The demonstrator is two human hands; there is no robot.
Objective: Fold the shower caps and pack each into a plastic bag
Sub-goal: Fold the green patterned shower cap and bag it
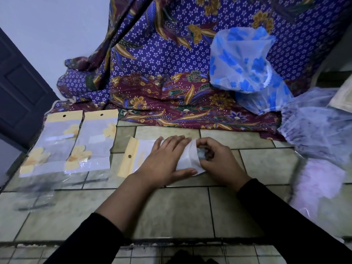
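Two packed bags (51,141) (95,140) with yellow hole-punched headers lie side by side at the counter's (171,210) far left, well apart from the hands. A draped batik cloth (162,73), purple with small white flowers and a maroon border, closes off the back. A blue-flowered shower cap (242,58) billows against it on the right. Below that, a purple-speckled cap (314,130) and a pink cap (320,185), both thin and crinkled, crowd the right edge near the right hand. A blurred scrap of clear plastic (36,199) lies at the near left. The greenish tiles with dark grout run bare from the wrists to the front edge. In the middle, the plastic bag (141,155) lies flat, its yellow header pointing left. The left hand (167,159) presses on it with straight, spread fingers. The right hand (219,161), fingers curled, pinches the folded shower cap (204,154), a small greyish wad at the bag's right-hand mouth; how far in it sits cannot be told.
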